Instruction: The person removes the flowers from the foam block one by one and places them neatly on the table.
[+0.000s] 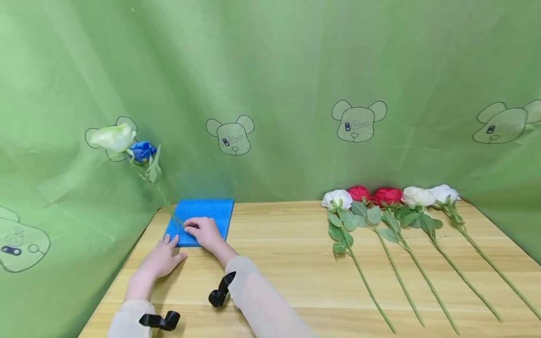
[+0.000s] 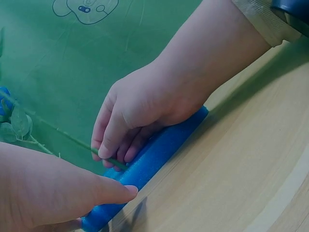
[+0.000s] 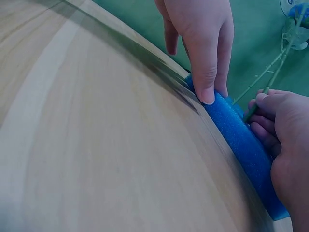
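Observation:
A blue foam pad (image 1: 205,212) lies at the table's back left corner. My left hand (image 1: 168,248) rests flat beside it, and its thumb (image 3: 206,82) presses the pad's front edge (image 3: 236,129). My right hand (image 1: 193,227) lies on the pad and pinches a thin green stem (image 2: 72,140) just above the foam (image 2: 157,152). The stem (image 1: 162,197) leans up and to the left to a pale white-green flower (image 1: 112,137) and a blue flower (image 1: 142,150). A second stem (image 3: 263,79) runs close by; I cannot tell which flower the pinched one carries.
Several loose long-stemmed roses lie side by side at the right of the wooden table (image 1: 287,263): white (image 1: 337,199), two red (image 1: 359,192) (image 1: 387,195), two white (image 1: 417,196) (image 1: 443,193). Green printed cloth (image 1: 270,94) hangs behind and at both sides.

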{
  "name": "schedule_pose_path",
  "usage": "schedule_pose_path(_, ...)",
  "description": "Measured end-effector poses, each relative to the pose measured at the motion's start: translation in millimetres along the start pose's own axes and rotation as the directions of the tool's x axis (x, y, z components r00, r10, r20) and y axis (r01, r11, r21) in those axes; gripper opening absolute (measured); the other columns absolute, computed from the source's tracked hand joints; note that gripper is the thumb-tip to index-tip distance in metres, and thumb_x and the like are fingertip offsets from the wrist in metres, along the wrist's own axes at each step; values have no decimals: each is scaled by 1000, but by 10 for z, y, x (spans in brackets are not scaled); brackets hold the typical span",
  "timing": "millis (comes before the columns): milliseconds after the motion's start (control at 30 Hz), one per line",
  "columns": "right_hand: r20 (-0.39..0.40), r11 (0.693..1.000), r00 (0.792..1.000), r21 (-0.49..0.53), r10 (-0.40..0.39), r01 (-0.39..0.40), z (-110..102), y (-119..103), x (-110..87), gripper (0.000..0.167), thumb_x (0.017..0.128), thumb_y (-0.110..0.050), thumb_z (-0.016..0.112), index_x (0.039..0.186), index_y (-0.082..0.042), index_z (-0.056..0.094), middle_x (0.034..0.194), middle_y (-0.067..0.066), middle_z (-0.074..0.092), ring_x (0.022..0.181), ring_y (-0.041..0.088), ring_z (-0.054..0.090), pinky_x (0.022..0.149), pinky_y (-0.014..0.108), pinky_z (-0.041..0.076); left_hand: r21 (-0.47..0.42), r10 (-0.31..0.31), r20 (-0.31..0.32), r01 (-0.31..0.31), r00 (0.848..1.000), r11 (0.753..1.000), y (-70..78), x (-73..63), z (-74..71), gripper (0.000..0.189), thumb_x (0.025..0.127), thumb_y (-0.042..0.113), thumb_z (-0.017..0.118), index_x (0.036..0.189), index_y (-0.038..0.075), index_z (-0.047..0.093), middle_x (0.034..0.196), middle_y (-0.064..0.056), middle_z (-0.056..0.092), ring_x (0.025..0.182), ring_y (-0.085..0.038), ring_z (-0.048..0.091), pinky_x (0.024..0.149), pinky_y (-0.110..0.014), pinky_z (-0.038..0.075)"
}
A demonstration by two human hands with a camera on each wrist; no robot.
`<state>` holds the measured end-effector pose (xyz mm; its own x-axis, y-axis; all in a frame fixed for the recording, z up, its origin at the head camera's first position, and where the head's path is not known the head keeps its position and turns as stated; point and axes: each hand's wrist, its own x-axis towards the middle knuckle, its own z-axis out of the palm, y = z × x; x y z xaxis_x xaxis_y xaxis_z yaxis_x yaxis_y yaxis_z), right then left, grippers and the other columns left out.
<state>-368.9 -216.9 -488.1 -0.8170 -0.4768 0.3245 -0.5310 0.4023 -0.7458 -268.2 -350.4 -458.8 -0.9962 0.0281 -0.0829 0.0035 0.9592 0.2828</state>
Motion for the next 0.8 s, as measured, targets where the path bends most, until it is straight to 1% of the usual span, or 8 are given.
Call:
schedule_pose_path(200, -50, 999, 999, 49, -6, 9, -37, 18, -28, 22, 95, -22, 62, 113, -12, 73, 109, 0, 75, 101, 9, 69, 84, 15, 53, 0, 1, -3, -1, 1000, 1000, 10, 6, 1, 69, 99, 35, 53, 147, -8, 31, 151, -40, 18, 141, -57, 17, 111, -68, 27)
schedule_pose_path(433, -56, 996, 998, 86, 8, -3, -46, 69, -28, 19, 95, -22, 64, 109, -12, 72, 103, 1, 75, 89, 6, 67, 77, 13, 52, 5, 1, -1, -1, 1000, 1000, 7, 6, 15, 68, 99, 36, 53, 147, -8, 32, 152, -40, 18, 141, -57, 17, 112, -68, 26)
schedule_pose_path(667, -58, 994, 998, 110, 3, 4, -44, 109, -47, 19, 96, -23, 62, 109, -12, 71, 103, 1, 74, 88, 4, 64, 78, 13, 51, -5, 3, -4, -3, 1000, 1000, 10, 12, 18, 69, 99, 36, 53, 147, -8, 32, 152, -40, 18, 141, -57, 17, 111, -68, 27)
schedule_pose_path(800, -72, 988, 997, 153, 0, 11, -54, 97, -71, 21, 95, -23, 63, 110, -10, 70, 103, 2, 74, 88, 5, 64, 78, 13, 51, -7, 0, -8, 0, 1000, 1000, -1, 3, 9, 68, 99, 35, 53, 147, -9, 32, 151, -41, 18, 141, -57, 17, 111, -67, 27)
